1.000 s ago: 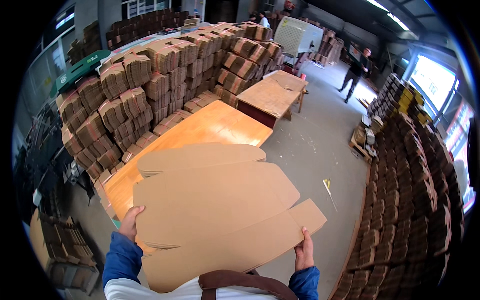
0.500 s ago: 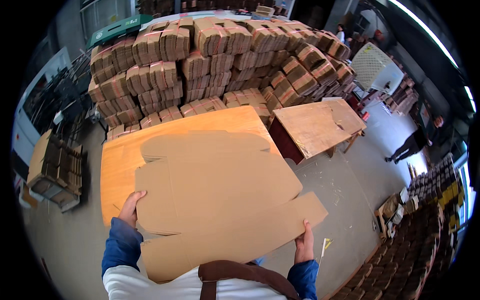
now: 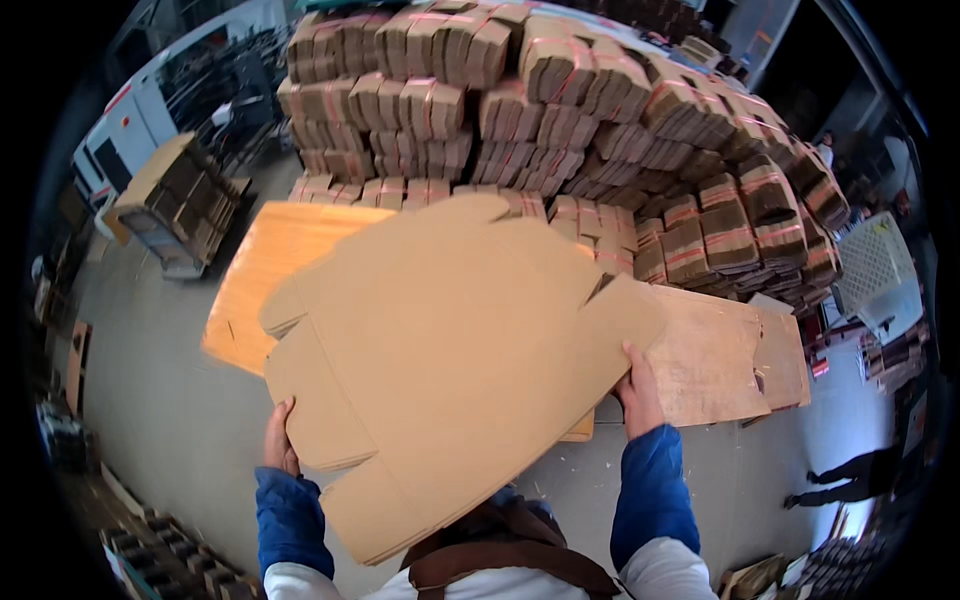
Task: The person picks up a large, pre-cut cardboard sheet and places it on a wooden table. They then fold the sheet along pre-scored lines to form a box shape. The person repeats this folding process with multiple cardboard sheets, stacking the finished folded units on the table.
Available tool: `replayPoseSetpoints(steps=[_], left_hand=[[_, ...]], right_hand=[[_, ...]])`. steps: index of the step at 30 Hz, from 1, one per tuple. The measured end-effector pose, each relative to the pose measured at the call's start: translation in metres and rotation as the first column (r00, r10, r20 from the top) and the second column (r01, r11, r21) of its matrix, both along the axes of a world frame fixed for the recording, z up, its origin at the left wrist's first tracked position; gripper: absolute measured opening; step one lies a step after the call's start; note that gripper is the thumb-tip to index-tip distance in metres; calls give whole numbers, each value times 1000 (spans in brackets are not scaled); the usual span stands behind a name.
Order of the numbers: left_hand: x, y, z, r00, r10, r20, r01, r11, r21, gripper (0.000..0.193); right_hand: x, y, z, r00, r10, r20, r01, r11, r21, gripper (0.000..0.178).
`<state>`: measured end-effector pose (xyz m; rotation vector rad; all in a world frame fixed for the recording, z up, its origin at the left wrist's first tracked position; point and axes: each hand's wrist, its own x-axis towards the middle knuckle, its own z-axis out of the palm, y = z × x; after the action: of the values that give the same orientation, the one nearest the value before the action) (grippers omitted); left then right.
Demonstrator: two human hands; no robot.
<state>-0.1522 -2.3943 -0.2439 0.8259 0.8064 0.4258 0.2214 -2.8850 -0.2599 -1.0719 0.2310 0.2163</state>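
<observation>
A brown die-cut cardboard blank (image 3: 450, 350) with rounded flaps and crease lines spans the space before my body. More than one layer seems to show along its near edge. My left hand (image 3: 281, 437) is closed on its left edge, thumb uppermost. At the right edge, my right hand (image 3: 641, 395) grips it too, with the fingers mostly hidden beneath. Tilted up to the right, the blank covers much of the orange wooden table (image 3: 255, 290) beyond it. Whether it touches the tabletop I cannot tell.
Banded bundles of folded cardboard (image 3: 520, 110) are piled high behind the table. A second wooden table (image 3: 710, 350) stands on the right. A loaded cart (image 3: 175, 215) is at the left. Far right, a person in dark trousers (image 3: 850, 475) stands on the floor.
The view has swung, so table and piles sit differently. Both hands still hold the cardboard blank. Its right side has risen, and my right hand is higher in the picture.
</observation>
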Motion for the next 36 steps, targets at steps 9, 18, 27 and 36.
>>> replayPoseSetpoints(steps=[9, 18, 27, 36], left_hand=[[36, -181, -130, 970, 241, -20, -239, 942, -235, 53], [79, -304, -165, 989, 134, -61, -147, 917, -371, 53], [69, -316, -157, 912, -206, -355, 45, 910, -411, 71], [150, -19, -153, 690, 342, -638, 464, 467, 753, 49]], right_hand=[[235, 23, -73, 893, 418, -169, -446, 872, -200, 46], [338, -27, -189, 814, 491, -309, -558, 809, -186, 44], [324, -1, -201, 888, 443, -127, -423, 675, -604, 71], [115, -48, -200, 934, 277, -226, -355, 647, -674, 72]])
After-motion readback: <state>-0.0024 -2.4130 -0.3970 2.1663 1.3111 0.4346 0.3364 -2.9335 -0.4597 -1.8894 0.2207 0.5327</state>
